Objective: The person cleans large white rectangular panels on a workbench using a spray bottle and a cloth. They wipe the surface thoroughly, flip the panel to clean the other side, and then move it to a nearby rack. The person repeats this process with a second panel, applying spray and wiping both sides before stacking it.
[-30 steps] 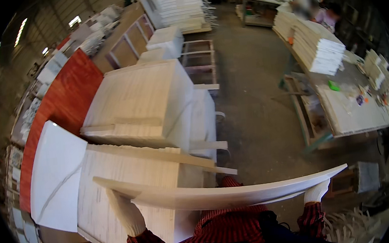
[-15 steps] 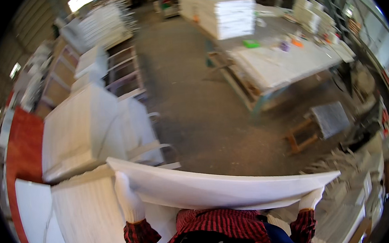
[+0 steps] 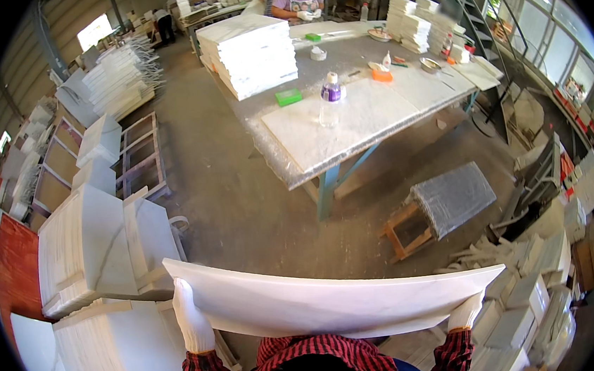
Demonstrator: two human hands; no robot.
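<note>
A long white stone slab (image 3: pixel 335 299) stretches crosswise in front of my body, smooth and faintly veined. My left hand (image 3: pixel 193 318), in a white glove, is closed on its left end. At the other end my right hand (image 3: pixel 467 309), gloved the same way, grips the slab's lower right corner. The fingers of both hands are partly hidden by the slab. Ahead stands a large worktable (image 3: pixel 369 119) with a stack of white slabs (image 3: pixel 250 59), a clear bottle with a purple label (image 3: pixel 330 101) and a green box (image 3: pixel 289 98) on it.
Stacks of white slabs (image 3: pixel 83 239) line the left side. A wooden stool with a grey covered top (image 3: pixel 453 196) stands on the floor before the table. Stone offcuts (image 3: pixel 526 300) are piled at the right. Behind the table is a person (image 3: pixel 298 1) in a purple shirt.
My view has turned to the right and the table is nearer the middle. The slab stays in both hands, still held across my front.
</note>
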